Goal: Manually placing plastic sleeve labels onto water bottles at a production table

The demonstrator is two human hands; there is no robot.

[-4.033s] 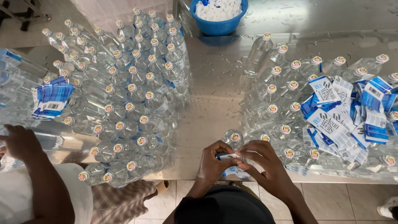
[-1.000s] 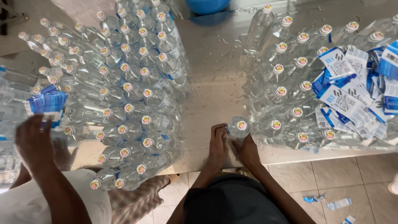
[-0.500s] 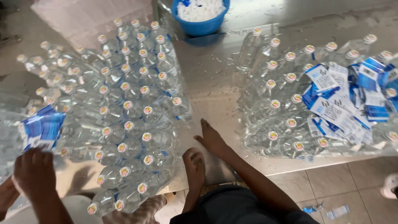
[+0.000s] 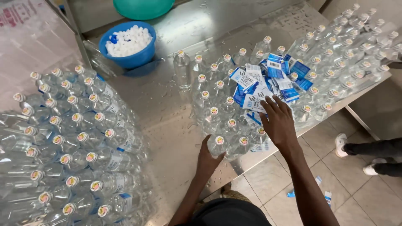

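My left hand [image 4: 208, 157] is wrapped around the side of a clear capped bottle [image 4: 219, 143] at the near edge of a cluster of upright bottles [image 4: 211, 94] on the steel table [image 4: 167, 117]. My right hand [image 4: 278, 121] lies palm down with fingers apart on a heap of blue-and-white labels [image 4: 261, 86] that rests on top of those bottle caps. Nothing is pinched in its fingers.
A large crowd of capped bottles [image 4: 75, 138] fills the left side. More bottles [image 4: 356, 42] stand far right. A blue bowl of white caps [image 4: 130, 42] and a green basin [image 4: 144, 6] sit at the back. Another person's white shoes [image 4: 368, 155] and label scraps [image 4: 322, 194] are on the tiled floor.
The view has swung right. My left hand left the bare tabletop and took a bottle; my right hand reached up onto the labels. The other person's hand at left is out of view.
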